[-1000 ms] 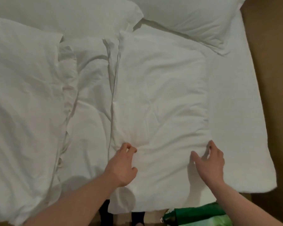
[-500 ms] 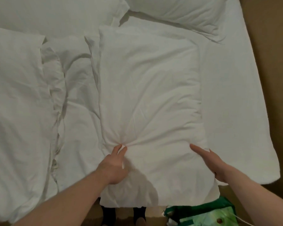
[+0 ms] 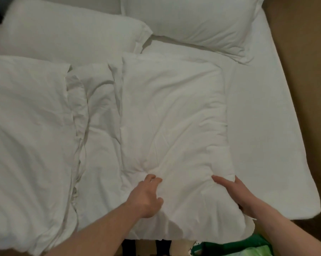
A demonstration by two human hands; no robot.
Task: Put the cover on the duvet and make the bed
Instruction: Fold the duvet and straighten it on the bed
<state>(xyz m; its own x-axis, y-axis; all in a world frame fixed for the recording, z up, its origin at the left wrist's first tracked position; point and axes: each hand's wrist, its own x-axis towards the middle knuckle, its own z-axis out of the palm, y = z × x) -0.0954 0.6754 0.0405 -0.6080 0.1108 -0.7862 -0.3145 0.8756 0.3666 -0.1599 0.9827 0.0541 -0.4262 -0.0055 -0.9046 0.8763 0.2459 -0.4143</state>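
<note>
The folded white fabric duvet [image 3: 172, 115] lies on the white-sheeted bed [image 3: 266, 126], below two white pillows. At its near end, the left hand [image 3: 146, 197] bunches its cloth in curled fingers; the right hand [image 3: 233, 193] presses its right edge, fingers straight.

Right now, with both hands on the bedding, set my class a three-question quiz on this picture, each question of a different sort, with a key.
1. True or false: the left hand bunches the fabric of the folded duvet in its fingers.
2. Multiple choice: how many pillows lie at the head of the bed? A) none B) two C) four
3. Fill in: the right hand lies with straight fingers along the duvet's ____ edge.

Key: 1 true; 2 B; 3 right.
</note>
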